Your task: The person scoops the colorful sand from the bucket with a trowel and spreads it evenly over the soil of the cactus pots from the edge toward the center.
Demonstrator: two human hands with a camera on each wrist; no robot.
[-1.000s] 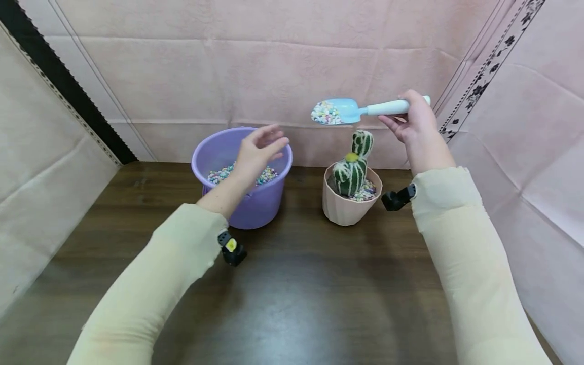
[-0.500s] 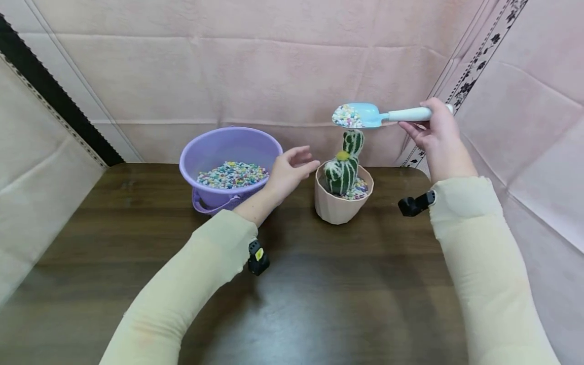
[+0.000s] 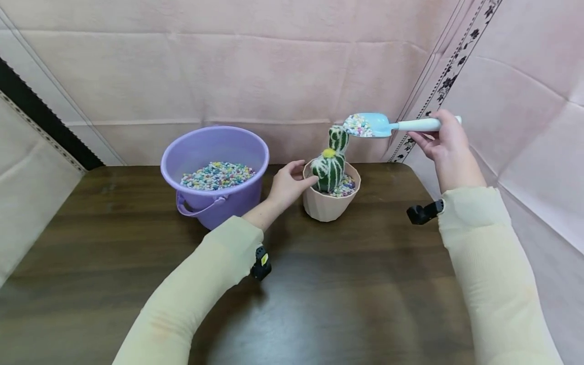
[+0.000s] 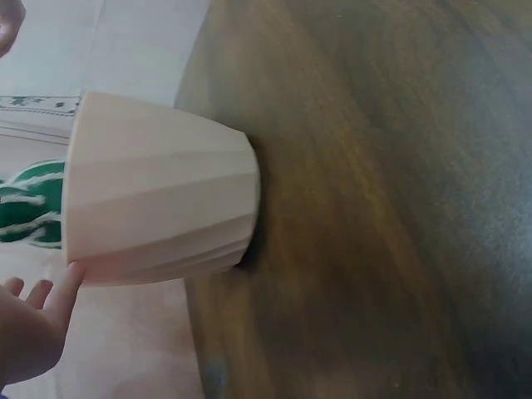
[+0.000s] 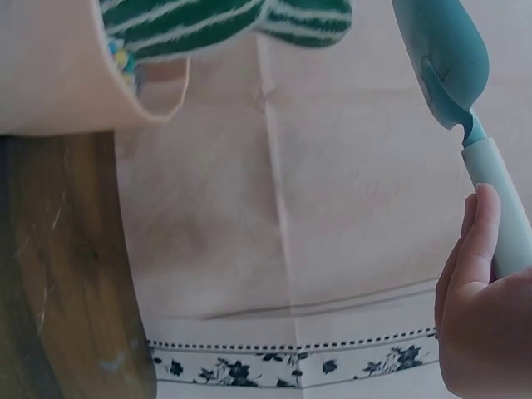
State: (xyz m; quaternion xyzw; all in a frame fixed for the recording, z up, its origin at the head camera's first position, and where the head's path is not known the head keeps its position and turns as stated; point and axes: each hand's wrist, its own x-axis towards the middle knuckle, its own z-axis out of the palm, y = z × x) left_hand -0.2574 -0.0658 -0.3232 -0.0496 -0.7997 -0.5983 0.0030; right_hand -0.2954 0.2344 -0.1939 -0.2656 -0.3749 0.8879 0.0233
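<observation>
My right hand (image 3: 444,142) grips the white handle of a light blue trowel (image 3: 380,124). Small pastel pebbles (image 3: 358,125) lie in its blade, whose tip is beside the top of a green and white cactus (image 3: 330,170) with a yellow flower. The cactus stands in a pale pink, faceted pot (image 3: 329,208) with some colored pebbles (image 3: 345,185) inside. At the pot's left rim is my left hand (image 3: 286,188), fingers extended; in the left wrist view a fingertip (image 4: 76,270) touches the rim. From below, the right wrist view hides the trowel's load.
To the left stands a purple bucket (image 3: 223,205) holding many pastel pebbles (image 3: 219,176), its handle hanging at the front. The dark wooden table (image 3: 328,284) reaches back to a pale cloth backdrop (image 3: 260,76), with more cloth at both sides.
My left hand has moved from over the bucket rightward to the pot's rim. My right hand has carried the loaded trowel right and lower. The view has turned slightly right.
</observation>
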